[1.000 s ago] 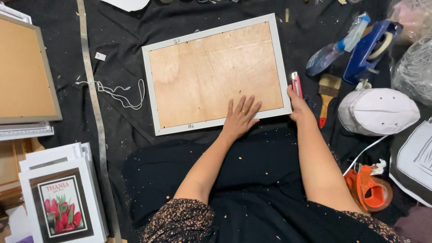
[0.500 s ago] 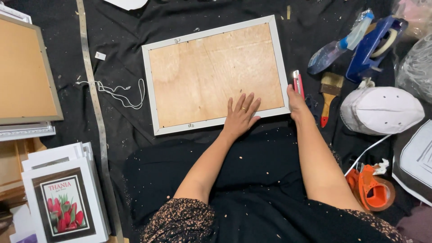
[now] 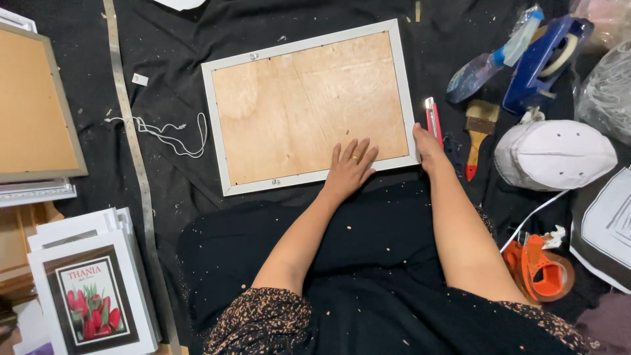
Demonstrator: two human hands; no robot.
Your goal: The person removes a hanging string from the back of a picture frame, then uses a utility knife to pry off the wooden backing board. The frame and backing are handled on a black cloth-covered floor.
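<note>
I see the white rectangular picture frame with plywood back (image 3: 309, 108) lying face down on the black cloth surface (image 3: 263, 26), slightly tilted. My left hand (image 3: 350, 165) rests flat on its lower edge, fingers spread. My right hand (image 3: 428, 146) touches the lower right corner beside the red cutter knife (image 3: 433, 119); its fingers I cannot tell.

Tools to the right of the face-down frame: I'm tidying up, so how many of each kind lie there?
Tape dispensers: 2, blue tape dispenser and orange tape dispenser
Paintbrush: 1
Red cutter, by the right hand: 1
Spray bottle: 1
Total: 5
</note>
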